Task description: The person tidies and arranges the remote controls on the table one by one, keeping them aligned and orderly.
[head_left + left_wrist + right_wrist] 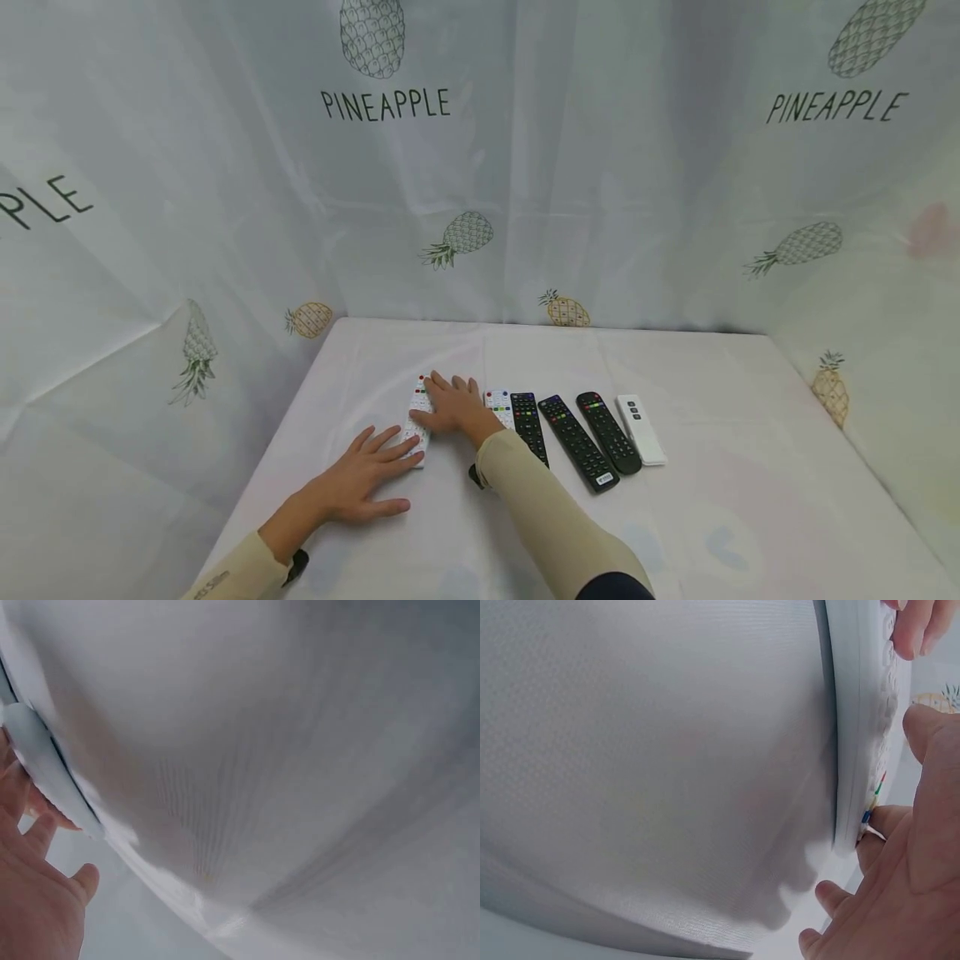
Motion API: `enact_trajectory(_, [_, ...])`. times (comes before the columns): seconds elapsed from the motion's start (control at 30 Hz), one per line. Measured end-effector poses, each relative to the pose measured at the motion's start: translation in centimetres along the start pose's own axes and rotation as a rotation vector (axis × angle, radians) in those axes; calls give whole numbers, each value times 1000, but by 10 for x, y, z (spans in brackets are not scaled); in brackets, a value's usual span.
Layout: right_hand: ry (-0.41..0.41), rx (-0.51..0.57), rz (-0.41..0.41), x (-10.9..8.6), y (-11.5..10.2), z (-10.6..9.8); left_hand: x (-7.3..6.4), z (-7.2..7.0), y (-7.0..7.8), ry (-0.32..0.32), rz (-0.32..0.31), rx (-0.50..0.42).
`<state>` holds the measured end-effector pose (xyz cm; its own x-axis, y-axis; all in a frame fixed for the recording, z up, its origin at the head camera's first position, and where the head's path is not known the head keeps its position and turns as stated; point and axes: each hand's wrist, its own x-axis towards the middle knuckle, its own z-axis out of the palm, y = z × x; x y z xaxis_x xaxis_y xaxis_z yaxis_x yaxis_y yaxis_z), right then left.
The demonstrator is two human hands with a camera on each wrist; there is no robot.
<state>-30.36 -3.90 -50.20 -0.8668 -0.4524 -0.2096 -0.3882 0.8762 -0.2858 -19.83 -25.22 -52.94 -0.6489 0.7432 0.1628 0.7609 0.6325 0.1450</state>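
A white remote control (422, 406) with coloured buttons lies at the left of the row on the table. My right hand (456, 407) reaches over its upper end, fingers extended and touching the button side. At its lower end, the spread fingertips of my left hand (360, 479) touch the same remote. In the left wrist view the left hand (37, 877) is beside the rounded end of the white remote (51, 769). The right wrist view has the right hand (911, 877) at the coloured-button end of the remote (851, 712), with left fingers (915, 630) at the other end.
Right of the hands lie another white remote (498, 403), partly covered by the right arm, three black remotes (529, 425), and a slim white remote (642, 429) with few buttons. A pineapple-print curtain (600, 167) hangs behind the white-covered table (735, 433).
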Motion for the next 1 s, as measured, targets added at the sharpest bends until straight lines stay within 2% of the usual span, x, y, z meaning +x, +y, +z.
enact_trajectory(0.23, [-10,-15,16,1,-1,0,-1,1,2,5,-12,12])
enact_trajectory(0.53, [-1,-8,19,8,3,6,1,2,6,-44,-75,-48])
enact_trajectory(0.77, [9,-12,10,5,3,7,0,2,6,-18,-68,-22])
enact_trajectory(1.0, [9,-24,16,6,2,8,1,-2,7,-28,-67,-25])
